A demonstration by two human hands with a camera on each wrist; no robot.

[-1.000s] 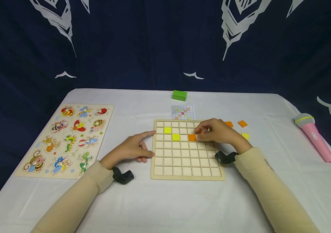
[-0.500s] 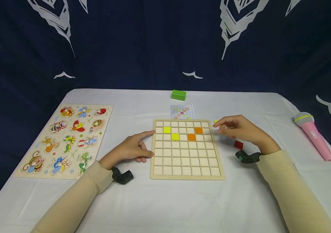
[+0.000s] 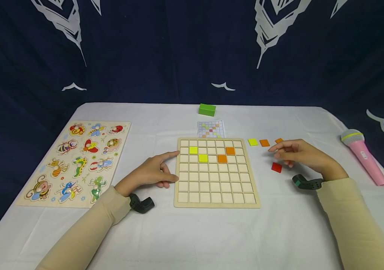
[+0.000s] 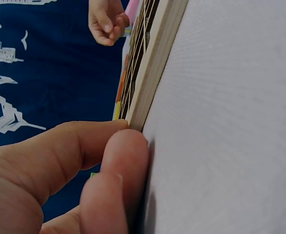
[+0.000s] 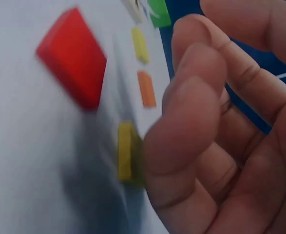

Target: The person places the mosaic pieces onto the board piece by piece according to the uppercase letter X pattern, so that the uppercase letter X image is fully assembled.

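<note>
A wooden grid board (image 3: 217, 205) lies flat on the table, with two yellow tiles (image 3: 203, 158) and two orange tiles (image 3: 222, 159) in its cells. My left hand (image 3: 152, 170) touches the board's left edge with index fingertip and thumb, as the left wrist view also shows. To the right of the board my right hand (image 3: 304, 155) hovers over loose tiles, its fingers loosely bent and holding nothing. Near its fingers are a red tile (image 3: 276, 167) and an orange tile (image 3: 264, 143). A yellow tile (image 5: 125, 151) shows close under the fingers in the right wrist view; the hand hides it from the head view.
Behind the board lie a printed pattern card (image 3: 211, 129) and a green block (image 3: 207, 110). A loose yellow tile (image 3: 253, 142) is beside the board's upper right corner. An insect picture puzzle (image 3: 80, 165) lies left, a pink toy microphone (image 3: 367, 161) right.
My right hand has let go of an orange tile in the board's second row and moved right over the loose tiles. The left hand has stayed at the board's edge.
</note>
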